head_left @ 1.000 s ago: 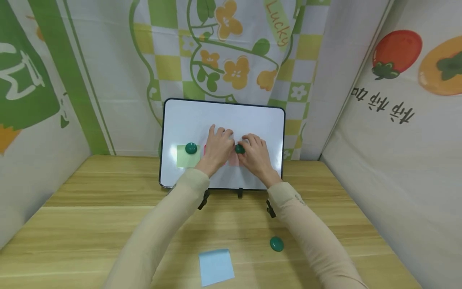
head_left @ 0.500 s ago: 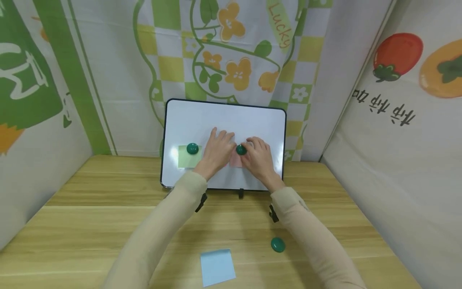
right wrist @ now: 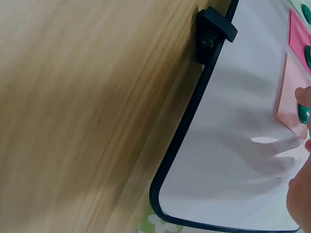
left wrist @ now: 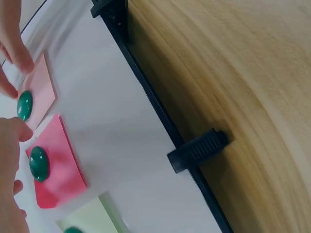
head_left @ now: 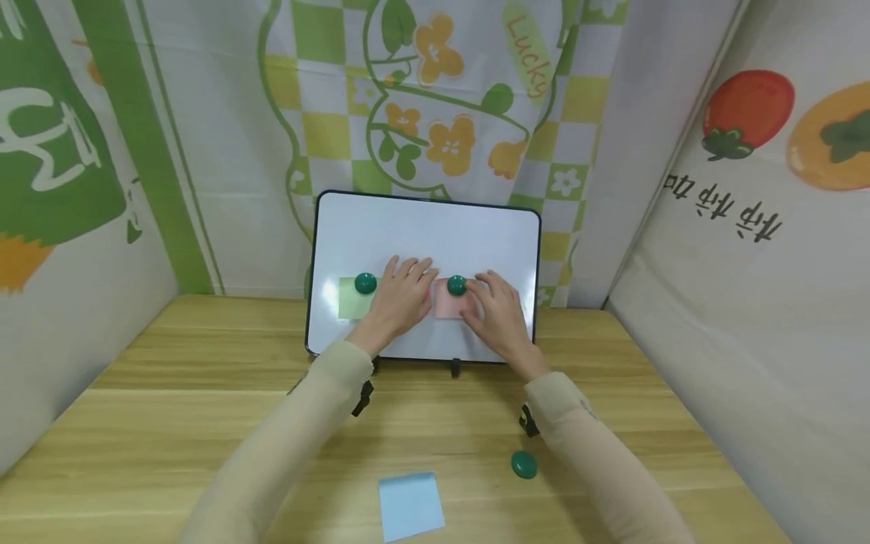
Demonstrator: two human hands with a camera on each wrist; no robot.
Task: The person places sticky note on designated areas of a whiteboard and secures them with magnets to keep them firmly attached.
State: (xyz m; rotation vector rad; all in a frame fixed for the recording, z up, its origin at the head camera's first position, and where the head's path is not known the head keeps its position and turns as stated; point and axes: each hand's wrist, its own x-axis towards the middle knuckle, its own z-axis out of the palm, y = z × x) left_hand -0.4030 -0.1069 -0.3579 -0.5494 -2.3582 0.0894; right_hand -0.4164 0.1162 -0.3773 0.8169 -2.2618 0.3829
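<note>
In the head view, a pale pink sticky note (head_left: 445, 306) lies on the whiteboard (head_left: 476, 234) under a green round magnet (head_left: 457, 285). My right hand (head_left: 499, 313) is just right of that magnet, fingers loosely bent and apart; the left wrist view shows a gap between them. My left hand (head_left: 401, 298) is spread in front of a hot pink sticky note (left wrist: 58, 170), largely hiding it from the head camera. A second green magnet (left wrist: 39, 163) sits on that note. Farther left, a third green magnet (head_left: 365, 283) is on a light green sticky note (head_left: 353, 304).
The black-framed board stands at the back of a wooden table (head_left: 204, 423), on black clip feet (head_left: 456, 368). A blue sticky note (head_left: 411, 506) and a spare green magnet (head_left: 524, 465) lie near the front. A printed curtain (head_left: 326, 91) hangs behind.
My right hand has loosened from the magnet on the pale pink note and drawn slightly right, leaving it on the board. My left hand has shifted a little left and down.
</note>
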